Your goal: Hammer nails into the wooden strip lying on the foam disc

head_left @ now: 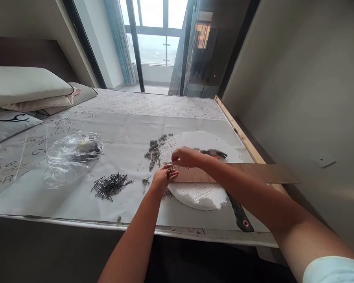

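Note:
Over the left end of a brown wooden board (199, 175), my right hand (185, 157) pinches the top of a thin, upright nail (172, 168). Just below it, my left hand (162, 177) has its fingers around the lower part of that nail; small dark bits show between them. The board lies across a round white foam slab (199, 194). A claw hammer's head (214, 153) shows behind the board, partly hidden by my right forearm. A dark handle (240, 214) sticks out on the near side. A heap of loose nails (110, 184) lies left of my left hand.
Grey crumbs (153, 149) are scattered by the slab's left edge. A clear plastic bag (72, 157) with dark contents sits farther left. Grey sheeting (126, 133) covers part of the mattress. A wooden bed rail (238, 129) runs along the right, and pillows (29, 86) are stacked far left.

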### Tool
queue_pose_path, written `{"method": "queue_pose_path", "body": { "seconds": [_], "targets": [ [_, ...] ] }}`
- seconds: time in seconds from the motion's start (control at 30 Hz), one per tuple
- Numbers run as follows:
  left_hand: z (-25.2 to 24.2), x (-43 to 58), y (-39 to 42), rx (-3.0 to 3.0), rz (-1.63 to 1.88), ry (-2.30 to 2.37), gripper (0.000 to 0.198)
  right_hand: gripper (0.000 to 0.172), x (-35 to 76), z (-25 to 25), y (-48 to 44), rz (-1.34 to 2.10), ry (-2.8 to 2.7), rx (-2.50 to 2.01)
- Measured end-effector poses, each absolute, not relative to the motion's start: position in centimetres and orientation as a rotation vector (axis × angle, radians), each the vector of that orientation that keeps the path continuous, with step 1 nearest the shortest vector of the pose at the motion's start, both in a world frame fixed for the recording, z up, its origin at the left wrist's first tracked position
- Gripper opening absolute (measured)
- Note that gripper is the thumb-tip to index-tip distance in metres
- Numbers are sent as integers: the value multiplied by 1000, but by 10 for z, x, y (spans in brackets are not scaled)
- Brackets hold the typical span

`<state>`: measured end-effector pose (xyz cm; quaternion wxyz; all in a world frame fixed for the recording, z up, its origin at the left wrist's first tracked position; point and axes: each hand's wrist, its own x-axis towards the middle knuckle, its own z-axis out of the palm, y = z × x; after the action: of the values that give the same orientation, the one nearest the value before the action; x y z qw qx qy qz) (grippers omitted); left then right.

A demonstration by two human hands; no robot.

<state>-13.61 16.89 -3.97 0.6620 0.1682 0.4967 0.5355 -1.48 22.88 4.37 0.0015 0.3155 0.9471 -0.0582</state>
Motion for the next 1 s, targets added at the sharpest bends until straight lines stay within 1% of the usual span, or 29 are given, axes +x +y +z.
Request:
{"method": "queue_pose_path", "body": {
  "seconds": [0.13, 0.23, 0.37, 0.6, 0.73, 1.0],
  "targets": [
    [-31, -134, 166, 349, 1180, 933, 20, 21, -18, 30, 222, -175, 2947, 951],
    [-31, -135, 166, 334, 1204, 944, 19, 24, -15, 22, 225, -85, 2943, 998],
    [-37, -139, 168, 311, 1276, 1041, 25, 19, -9, 5, 232, 66, 2853, 1059],
    [-47, -138, 169, 383, 1271, 1036, 36, 17, -14, -33, 229, 197, 2751, 933],
    [-50, -137, 170, 382, 1277, 1061, 37, 18, -18, -33, 228, 229, 2733, 870],
    [-49, -137, 169, 383, 1269, 1083, 36, 19, -16, -14, 232, 196, 2708, 835]
  ]
}}
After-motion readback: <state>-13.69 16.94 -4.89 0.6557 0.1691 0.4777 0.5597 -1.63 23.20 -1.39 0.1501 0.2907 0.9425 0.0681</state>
